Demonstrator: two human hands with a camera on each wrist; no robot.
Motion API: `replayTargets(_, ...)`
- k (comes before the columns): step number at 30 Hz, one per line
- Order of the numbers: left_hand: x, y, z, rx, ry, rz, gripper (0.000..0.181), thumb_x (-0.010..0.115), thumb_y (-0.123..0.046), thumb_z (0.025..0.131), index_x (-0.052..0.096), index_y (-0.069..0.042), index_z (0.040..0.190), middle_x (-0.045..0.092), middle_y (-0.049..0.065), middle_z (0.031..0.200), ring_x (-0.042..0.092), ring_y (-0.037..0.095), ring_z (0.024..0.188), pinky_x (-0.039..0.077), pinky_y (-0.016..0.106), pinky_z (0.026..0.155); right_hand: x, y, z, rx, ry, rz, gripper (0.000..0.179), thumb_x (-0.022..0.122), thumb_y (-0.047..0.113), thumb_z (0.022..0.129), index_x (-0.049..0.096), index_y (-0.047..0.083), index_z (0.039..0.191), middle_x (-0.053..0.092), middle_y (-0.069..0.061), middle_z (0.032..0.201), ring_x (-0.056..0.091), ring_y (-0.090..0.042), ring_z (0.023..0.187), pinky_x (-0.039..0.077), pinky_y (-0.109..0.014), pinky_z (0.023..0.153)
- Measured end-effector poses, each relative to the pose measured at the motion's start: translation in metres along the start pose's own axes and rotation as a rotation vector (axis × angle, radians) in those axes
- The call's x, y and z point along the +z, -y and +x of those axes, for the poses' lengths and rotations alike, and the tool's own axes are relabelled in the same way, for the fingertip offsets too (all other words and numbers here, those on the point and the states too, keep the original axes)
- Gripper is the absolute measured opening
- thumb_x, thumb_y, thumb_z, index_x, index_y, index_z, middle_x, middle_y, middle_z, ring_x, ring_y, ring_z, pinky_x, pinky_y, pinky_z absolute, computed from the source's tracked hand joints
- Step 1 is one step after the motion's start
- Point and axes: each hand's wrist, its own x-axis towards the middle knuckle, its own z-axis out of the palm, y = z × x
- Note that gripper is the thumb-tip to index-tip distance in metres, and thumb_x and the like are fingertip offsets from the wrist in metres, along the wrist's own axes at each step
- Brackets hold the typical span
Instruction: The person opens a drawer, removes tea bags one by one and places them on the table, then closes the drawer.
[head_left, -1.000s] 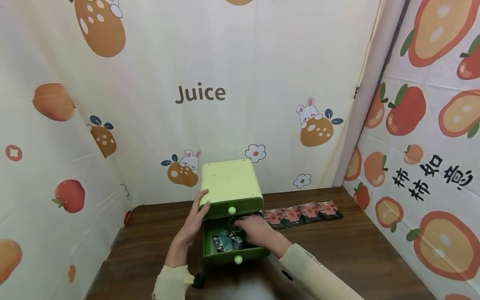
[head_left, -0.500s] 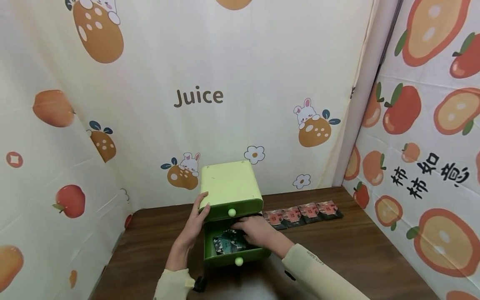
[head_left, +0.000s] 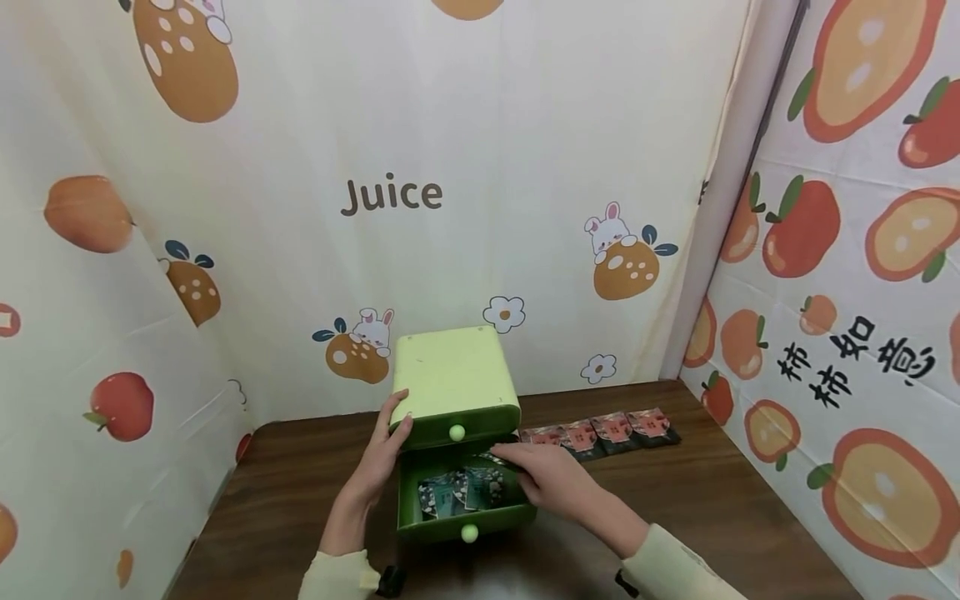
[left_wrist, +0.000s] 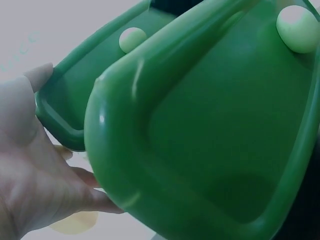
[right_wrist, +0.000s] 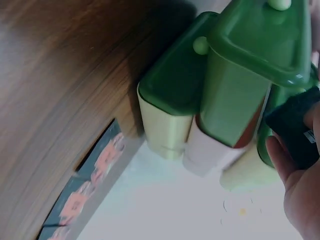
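Note:
A small drawer cabinet point(head_left: 453, 371) with a pale yellow-green top stands against the back curtain. Its green drawer point(head_left: 468, 527) is pulled out under the top drawer, and several dark teal printed packets point(head_left: 450, 493) lie inside. My left hand point(head_left: 378, 454) rests against the cabinet's left side, thumb near the top drawer's front corner, fingers fairly straight along the side. Above the right edge of the pulled-out drawer, my right hand point(head_left: 558, 479) pinches a dark packet point(right_wrist: 292, 125) between thumb and fingers. The packet's printed face is mostly hidden.
Several red-and-black packets point(head_left: 611, 429) lie in a row on the brown wooden table point(head_left: 720, 500), right of the cabinet. A further shut drawer point(right_wrist: 175, 75) sits below the pulled-out one. Fruit-printed curtains point(head_left: 810, 350) enclose the back and sides.
My right hand has come up out of the drawer toward the right and front with a dark packet. My left hand keeps its place on the cabinet; the head view has shifted slightly.

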Motion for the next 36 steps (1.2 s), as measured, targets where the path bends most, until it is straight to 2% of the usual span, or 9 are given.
replayTargets(4,-0.002,0.002,-0.004,-0.016,-0.011,-0.002,0.052,0.037,-0.031,0.107,0.014,-0.027,0.153,0.009,0.015,0.151,0.033,0.037,0.12,0.035,0.053,0.095,-0.013,0.003,-0.025,0.032,-0.163,-0.033,0.055,0.063,-0.007,0.079,0.062,0.013,0.13,0.065,-0.003,0.122,0.066,-0.014,0.094,0.052,-0.028,0.067)
replayTargets(6,-0.003,0.003,-0.005,-0.026,-0.019,-0.002,0.051,0.038,-0.033,0.107,0.016,-0.028,0.153,0.01,0.014,0.151,0.033,0.037,0.12,0.034,0.054,0.095,-0.016,0.0,-0.04,0.084,-0.229,-0.068,0.054,0.062,-0.006,0.077,0.064,0.013,0.128,0.067,-0.003,0.119,0.067,-0.014,0.089,0.051,-0.029,0.063)
replayTargets(8,-0.004,0.003,-0.003,-0.03,-0.018,-0.008,0.051,0.039,-0.035,0.106,0.017,-0.03,0.152,0.01,0.013,0.151,0.032,0.037,0.121,0.032,0.055,0.097,-0.015,-0.005,-0.056,0.153,-0.271,-0.108,0.052,0.061,-0.004,0.076,0.065,0.013,0.124,0.068,-0.001,0.114,0.067,-0.013,0.084,0.052,-0.03,0.062)
replayTargets(11,-0.004,0.003,0.0,-0.031,-0.013,-0.016,0.052,0.039,-0.036,0.106,0.017,-0.029,0.152,0.009,0.014,0.151,0.032,0.037,0.121,0.033,0.055,0.096,-0.005,-0.015,-0.076,0.244,-0.275,-0.142,0.045,0.063,-0.004,0.075,0.068,0.013,0.117,0.07,0.0,0.107,0.066,-0.012,0.08,0.052,-0.031,0.06)
replayTargets(18,-0.007,0.002,-0.002,-0.019,-0.052,-0.027,0.05,0.038,-0.035,0.106,0.019,-0.027,0.151,0.017,0.014,0.146,0.038,0.035,0.113,0.038,0.053,0.092,0.036,-0.034,-0.088,0.331,-0.1,-0.219,0.042,0.069,-0.005,0.074,0.072,0.015,0.111,0.07,0.0,0.104,0.067,-0.017,0.085,0.053,-0.035,0.063)
replayTargets(25,-0.006,-0.002,0.001,-0.016,-0.028,-0.04,0.05,0.039,-0.035,0.106,0.02,-0.026,0.151,0.014,0.014,0.149,0.038,0.035,0.115,0.034,0.056,0.096,0.058,-0.042,-0.089,0.448,0.098,-0.258,0.043,0.065,-0.006,0.075,0.074,0.014,0.112,0.07,-0.008,0.105,0.066,-0.025,0.085,0.052,-0.038,0.059)
replayTargets(30,0.001,-0.018,-0.007,-0.032,0.0,-0.043,0.05,0.037,-0.03,0.107,0.018,-0.021,0.152,0.013,0.017,0.148,0.037,0.036,0.115,0.035,0.053,0.095,0.064,-0.044,-0.093,0.516,0.235,-0.176,0.049,0.062,-0.005,0.075,0.069,0.01,0.122,0.065,-0.015,0.119,0.063,-0.032,0.102,0.048,-0.038,0.058)
replayTargets(32,0.004,-0.025,-0.01,-0.033,0.003,-0.041,0.05,0.037,-0.03,0.107,0.017,-0.02,0.152,0.014,0.018,0.148,0.037,0.036,0.115,0.034,0.054,0.096,0.065,-0.044,-0.095,0.543,0.279,-0.115,0.053,0.062,-0.003,0.074,0.065,0.008,0.126,0.06,-0.018,0.128,0.058,-0.036,0.112,0.044,-0.037,0.055)
replayTargets(36,0.004,-0.027,-0.013,-0.025,-0.003,-0.052,0.05,0.037,-0.029,0.107,0.017,-0.019,0.152,0.013,0.018,0.148,0.035,0.036,0.117,0.031,0.057,0.098,0.065,-0.043,-0.096,0.563,0.343,-0.029,0.058,0.062,0.0,0.076,0.059,0.006,0.134,0.048,-0.022,0.14,0.045,-0.041,0.127,0.043,-0.037,0.06)
